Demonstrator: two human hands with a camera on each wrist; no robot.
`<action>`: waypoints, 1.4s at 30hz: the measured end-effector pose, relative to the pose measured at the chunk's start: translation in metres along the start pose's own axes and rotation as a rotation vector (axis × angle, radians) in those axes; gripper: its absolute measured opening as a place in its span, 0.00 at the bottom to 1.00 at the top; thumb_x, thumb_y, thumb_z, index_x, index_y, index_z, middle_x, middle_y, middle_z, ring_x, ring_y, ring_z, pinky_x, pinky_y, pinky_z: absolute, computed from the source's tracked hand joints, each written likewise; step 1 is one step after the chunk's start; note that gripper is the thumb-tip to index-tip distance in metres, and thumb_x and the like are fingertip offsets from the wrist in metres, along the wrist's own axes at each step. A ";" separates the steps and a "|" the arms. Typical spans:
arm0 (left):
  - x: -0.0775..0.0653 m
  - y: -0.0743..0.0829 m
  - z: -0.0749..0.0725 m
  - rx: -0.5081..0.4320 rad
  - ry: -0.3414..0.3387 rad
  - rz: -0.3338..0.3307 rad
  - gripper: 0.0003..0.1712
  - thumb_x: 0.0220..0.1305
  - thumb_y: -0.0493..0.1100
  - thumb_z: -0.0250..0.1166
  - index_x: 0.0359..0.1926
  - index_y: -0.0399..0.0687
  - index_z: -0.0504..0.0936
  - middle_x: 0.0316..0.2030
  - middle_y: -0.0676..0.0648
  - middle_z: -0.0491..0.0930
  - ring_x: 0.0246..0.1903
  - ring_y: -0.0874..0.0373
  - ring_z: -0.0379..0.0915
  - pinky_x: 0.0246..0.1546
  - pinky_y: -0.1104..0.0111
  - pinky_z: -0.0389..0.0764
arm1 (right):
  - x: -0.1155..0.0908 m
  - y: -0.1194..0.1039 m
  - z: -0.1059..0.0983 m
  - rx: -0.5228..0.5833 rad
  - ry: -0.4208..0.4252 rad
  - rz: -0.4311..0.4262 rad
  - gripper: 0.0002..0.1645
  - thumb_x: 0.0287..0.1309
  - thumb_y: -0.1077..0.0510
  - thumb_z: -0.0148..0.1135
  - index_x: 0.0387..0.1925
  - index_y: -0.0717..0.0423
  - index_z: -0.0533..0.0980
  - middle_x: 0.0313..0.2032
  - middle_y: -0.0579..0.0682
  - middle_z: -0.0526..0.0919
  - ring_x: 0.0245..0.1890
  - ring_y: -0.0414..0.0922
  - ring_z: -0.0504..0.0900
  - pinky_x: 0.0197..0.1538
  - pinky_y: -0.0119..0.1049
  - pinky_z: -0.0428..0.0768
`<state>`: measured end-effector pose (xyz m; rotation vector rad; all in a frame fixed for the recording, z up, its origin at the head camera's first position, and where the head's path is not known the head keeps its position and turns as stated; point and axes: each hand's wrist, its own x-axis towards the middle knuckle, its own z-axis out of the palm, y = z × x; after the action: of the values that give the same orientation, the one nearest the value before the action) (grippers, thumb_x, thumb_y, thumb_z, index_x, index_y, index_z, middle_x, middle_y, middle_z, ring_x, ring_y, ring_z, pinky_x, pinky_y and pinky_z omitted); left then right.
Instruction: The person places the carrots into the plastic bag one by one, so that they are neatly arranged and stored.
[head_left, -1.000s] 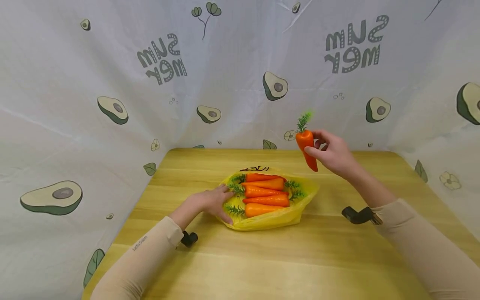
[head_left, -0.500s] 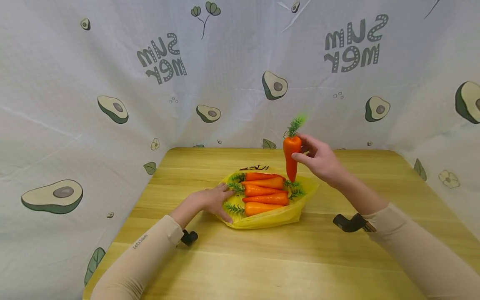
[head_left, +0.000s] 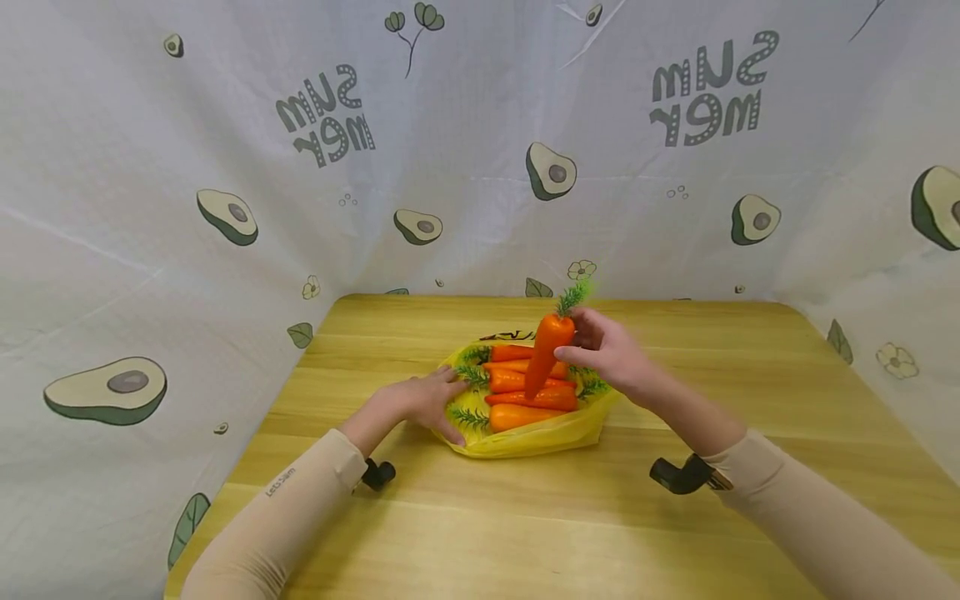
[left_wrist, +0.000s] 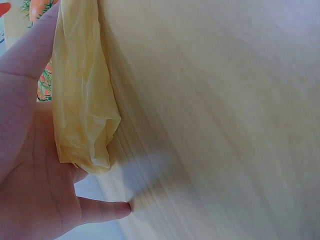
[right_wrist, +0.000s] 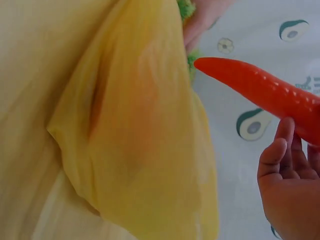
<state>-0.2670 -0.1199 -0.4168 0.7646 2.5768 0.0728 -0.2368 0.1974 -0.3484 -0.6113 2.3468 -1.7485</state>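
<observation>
A yellow plastic bag point(head_left: 551, 437) lies on the table with its mouth spread wide. Inside it are several glossy orange carrots point(head_left: 525, 416) with green tops, laid side by side. My left hand point(head_left: 427, 403) rests at the bag's left rim, thumb and fingers spread; in the left wrist view its little finger is straight and touches the table beside the bag. Between thumb and fingers, my right hand point(head_left: 603, 350) holds another carrot point(head_left: 549, 343) above those in the bag, leafy top up and tip slanting down to the left. The right wrist view shows this carrot point(right_wrist: 260, 90) pointing toward the bag's mouth.
The wooden table point(head_left: 525, 533) extends on all sides of the bag. Behind and beside it hangs a white curtain point(head_left: 465, 108) printed with avocados. A black wrist mount point(head_left: 678, 475) juts out below the right forearm, with another mount point(head_left: 378, 477) by the left wrist.
My right hand has carried its carrot left and down, from beyond the bag's right side to over the carrots inside. The left hand and the bag stay in place.
</observation>
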 end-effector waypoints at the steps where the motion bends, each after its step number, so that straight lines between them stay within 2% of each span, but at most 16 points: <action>1: 0.000 0.000 0.000 0.001 0.000 0.000 0.63 0.50 0.74 0.71 0.80 0.55 0.55 0.80 0.42 0.47 0.80 0.43 0.37 0.70 0.35 0.57 | 0.000 0.002 0.003 0.016 -0.018 0.006 0.31 0.65 0.62 0.66 0.64 0.65 0.64 0.59 0.65 0.75 0.55 0.53 0.81 0.50 0.37 0.85; 3: 0.000 0.000 0.000 0.004 0.000 0.000 0.64 0.50 0.74 0.71 0.80 0.55 0.54 0.80 0.42 0.46 0.80 0.43 0.37 0.70 0.35 0.57 | -0.001 0.006 0.008 0.055 -0.061 0.020 0.31 0.64 0.62 0.66 0.63 0.65 0.64 0.58 0.64 0.75 0.52 0.52 0.83 0.46 0.39 0.86; 7: 0.003 -0.002 0.001 0.009 0.001 0.002 0.64 0.50 0.75 0.71 0.80 0.55 0.54 0.80 0.42 0.46 0.80 0.43 0.37 0.70 0.35 0.57 | -0.002 0.012 0.016 0.078 -0.132 0.043 0.31 0.64 0.61 0.66 0.62 0.66 0.63 0.52 0.61 0.76 0.39 0.49 0.84 0.38 0.41 0.85; 11: 0.005 -0.004 0.002 0.021 0.002 0.008 0.65 0.49 0.75 0.70 0.80 0.54 0.54 0.80 0.42 0.46 0.80 0.43 0.37 0.70 0.35 0.58 | -0.003 0.018 0.021 0.127 -0.185 0.061 0.32 0.65 0.63 0.65 0.63 0.68 0.59 0.46 0.60 0.78 0.32 0.48 0.83 0.37 0.41 0.85; 19: 0.003 -0.002 -0.002 0.020 -0.006 -0.001 0.65 0.50 0.75 0.70 0.80 0.55 0.53 0.80 0.42 0.46 0.80 0.43 0.36 0.70 0.35 0.56 | -0.004 0.028 0.026 0.185 -0.197 0.057 0.38 0.65 0.64 0.64 0.72 0.61 0.58 0.51 0.63 0.79 0.36 0.51 0.86 0.40 0.41 0.87; 24: 0.002 -0.001 -0.003 0.023 -0.013 -0.007 0.64 0.50 0.75 0.70 0.80 0.55 0.53 0.80 0.42 0.45 0.80 0.43 0.36 0.71 0.36 0.56 | -0.007 0.030 0.028 0.215 -0.239 0.070 0.35 0.65 0.64 0.64 0.70 0.59 0.62 0.52 0.66 0.77 0.35 0.52 0.88 0.41 0.45 0.87; 28: 0.003 -0.002 -0.003 0.026 -0.013 -0.004 0.64 0.50 0.75 0.70 0.80 0.55 0.53 0.80 0.42 0.46 0.80 0.43 0.36 0.71 0.37 0.57 | -0.008 0.032 0.028 0.261 -0.268 0.107 0.34 0.67 0.63 0.63 0.70 0.59 0.61 0.55 0.66 0.76 0.37 0.56 0.88 0.44 0.50 0.87; 32: 0.004 -0.004 -0.002 0.021 -0.014 0.005 0.64 0.50 0.75 0.70 0.80 0.54 0.53 0.80 0.42 0.46 0.80 0.43 0.36 0.71 0.37 0.57 | -0.008 0.034 0.025 0.290 -0.284 0.156 0.31 0.70 0.60 0.59 0.69 0.64 0.60 0.54 0.65 0.79 0.39 0.57 0.89 0.46 0.49 0.87; 36: 0.003 -0.003 -0.003 0.016 -0.019 0.011 0.64 0.51 0.75 0.70 0.80 0.54 0.53 0.80 0.41 0.46 0.80 0.43 0.36 0.71 0.37 0.57 | -0.007 0.035 0.019 0.228 -0.251 0.224 0.32 0.73 0.53 0.57 0.68 0.66 0.61 0.47 0.61 0.84 0.37 0.54 0.90 0.44 0.45 0.88; 40: 0.001 -0.002 -0.004 0.013 -0.024 0.010 0.63 0.52 0.74 0.70 0.80 0.54 0.53 0.80 0.41 0.46 0.80 0.43 0.36 0.71 0.37 0.57 | -0.007 0.031 0.013 0.046 -0.198 0.245 0.30 0.70 0.50 0.61 0.63 0.65 0.69 0.40 0.58 0.85 0.35 0.54 0.87 0.39 0.42 0.87; 42: 0.001 -0.002 -0.004 0.012 -0.024 0.009 0.63 0.52 0.74 0.70 0.80 0.54 0.53 0.80 0.41 0.46 0.80 0.43 0.36 0.71 0.37 0.56 | -0.007 0.028 0.012 -0.050 -0.180 0.234 0.29 0.67 0.50 0.64 0.61 0.63 0.72 0.41 0.58 0.85 0.36 0.53 0.83 0.37 0.41 0.85</action>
<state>-0.2703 -0.1209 -0.4137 0.7763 2.5533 0.0503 -0.2327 0.1963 -0.3791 -0.4572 2.2414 -1.4758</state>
